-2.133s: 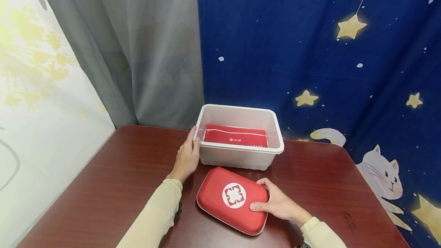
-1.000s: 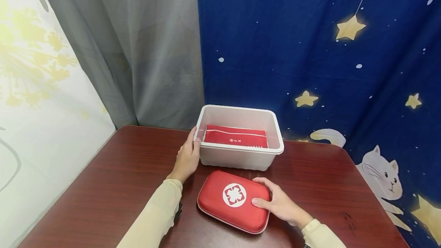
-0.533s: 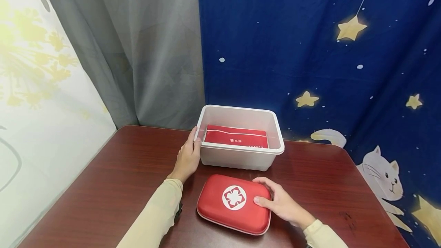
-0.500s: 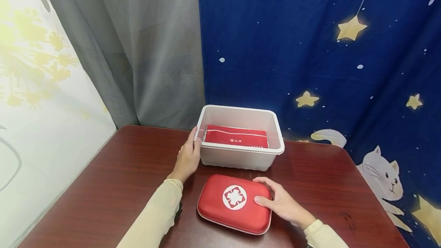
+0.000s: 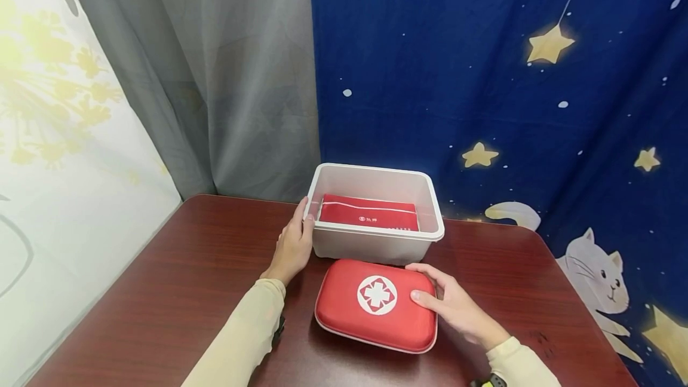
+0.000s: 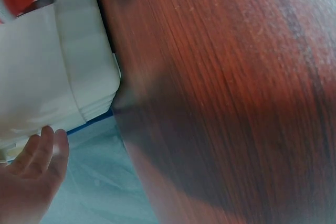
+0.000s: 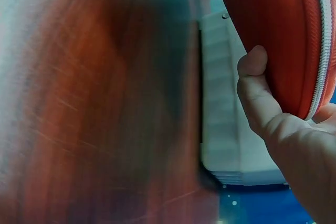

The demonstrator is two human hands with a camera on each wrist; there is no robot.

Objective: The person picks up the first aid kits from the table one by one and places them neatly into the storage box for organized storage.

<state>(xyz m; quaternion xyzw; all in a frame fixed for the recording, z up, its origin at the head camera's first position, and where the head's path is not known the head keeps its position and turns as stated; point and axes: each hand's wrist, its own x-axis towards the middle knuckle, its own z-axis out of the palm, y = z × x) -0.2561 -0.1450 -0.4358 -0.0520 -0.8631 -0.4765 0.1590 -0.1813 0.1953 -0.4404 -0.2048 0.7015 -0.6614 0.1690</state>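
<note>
A red hard-shell first-aid kit (image 5: 344, 303) with a white cross emblem is held by my right hand (image 5: 454, 306) at its right end. The thumb lies on its top face and the fingers go round the far edge. In the right wrist view, the kit's light zipper (image 7: 323, 40) runs beside the palm, and the kit looks raised off the table. My left hand (image 5: 290, 249) touches the left side of a white plastic bin (image 5: 376, 246), its fingers fairly straight along the wall. A flat red pouch (image 5: 368, 211) with white print lies inside the bin.
The dark red-brown wooden table (image 5: 204, 273) carries the bin near its back edge. Behind it hang a grey curtain (image 5: 258, 76) and a blue star-patterned curtain (image 5: 419, 76). A pale patterned panel (image 5: 64, 166) stands to the left.
The first-aid kit has turned to lie squarer to the bin. In the last half second it has come up and slightly right with my right hand. Left hand and bin stay put.
</note>
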